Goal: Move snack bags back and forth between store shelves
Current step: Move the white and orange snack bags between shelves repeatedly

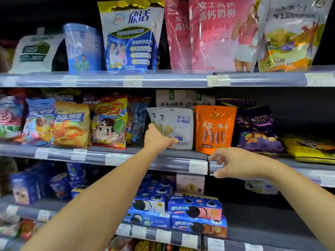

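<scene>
The left hand (pixel 159 137) pinches the white bag (pixel 176 127) at the shelf's (pixel 94 156) front edge, the right hand (pixel 235 163) hangs empty and half curled, and a careless pull could tip the orange bag (pixel 214 129).

Middle shelf (pixel 163 160) — the white bag (pixel 178 124) in the left hand (pixel 157 139) stands here, orange bag (pixel 214 128) just right, purple bag (pixel 257 131) beyond.

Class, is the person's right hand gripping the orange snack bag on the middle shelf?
No: the right hand hangs empty below the orange snack bag, near the shelf edge.
</scene>
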`<state>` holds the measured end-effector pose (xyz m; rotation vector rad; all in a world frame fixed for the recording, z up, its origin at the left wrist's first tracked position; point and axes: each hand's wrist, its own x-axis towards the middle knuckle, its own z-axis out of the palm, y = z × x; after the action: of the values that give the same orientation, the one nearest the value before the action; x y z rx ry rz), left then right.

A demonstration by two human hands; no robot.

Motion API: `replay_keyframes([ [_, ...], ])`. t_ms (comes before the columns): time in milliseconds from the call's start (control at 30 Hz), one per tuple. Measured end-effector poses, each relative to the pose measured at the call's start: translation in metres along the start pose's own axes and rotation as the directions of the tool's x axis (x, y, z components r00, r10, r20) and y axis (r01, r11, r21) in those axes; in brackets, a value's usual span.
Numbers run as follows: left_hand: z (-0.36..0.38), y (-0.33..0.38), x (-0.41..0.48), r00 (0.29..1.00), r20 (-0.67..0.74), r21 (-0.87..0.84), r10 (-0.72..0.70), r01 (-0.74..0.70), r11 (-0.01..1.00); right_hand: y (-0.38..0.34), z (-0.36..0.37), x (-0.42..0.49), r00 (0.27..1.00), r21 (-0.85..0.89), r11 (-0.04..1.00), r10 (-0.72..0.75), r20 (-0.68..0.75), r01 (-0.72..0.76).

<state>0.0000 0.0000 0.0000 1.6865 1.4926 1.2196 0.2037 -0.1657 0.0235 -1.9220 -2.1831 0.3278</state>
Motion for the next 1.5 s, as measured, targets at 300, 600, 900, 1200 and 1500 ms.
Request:
replay_keyframes([
  [300, 0.009, -0.015, 0.063, 0.998, 0.062, -0.139, 0.02, -0.011, 0.99, 0.008, 0.025, 0.004, 0.973, 0.068, 0.988, 0.149, -0.176, -0.139],
  [600, 0.024, -0.034, 0.094, 0.994, 0.111, -0.201, 0.012, 0.01, 0.98, 0.049, 0.005, 0.035, 0.793, 0.252, 0.906, 0.421, -0.441, -0.341],
  [900, 0.015, -0.034, 0.086, 0.961, 0.278, -0.334, 0.006, 0.091, 0.938, 0.054, 0.002, 0.1, 0.615, 0.755, 0.631, 0.671, -0.415, -0.178],
  [1200, 0.02, -0.033, 0.085, 0.94, 0.34, -0.393, 0.023, 0.12, 0.911, 0.066, 0.012, 0.119, 0.728, 0.866, 0.5, 0.599, -0.333, -0.015],
  [1500, 0.017, -0.037, 0.09, 0.924, 0.381, -0.378, 0.042, 0.114, 0.919, 0.062, 0.011, 0.116, 0.699, 0.874, 0.485, 0.617, -0.361, 0.023],
])
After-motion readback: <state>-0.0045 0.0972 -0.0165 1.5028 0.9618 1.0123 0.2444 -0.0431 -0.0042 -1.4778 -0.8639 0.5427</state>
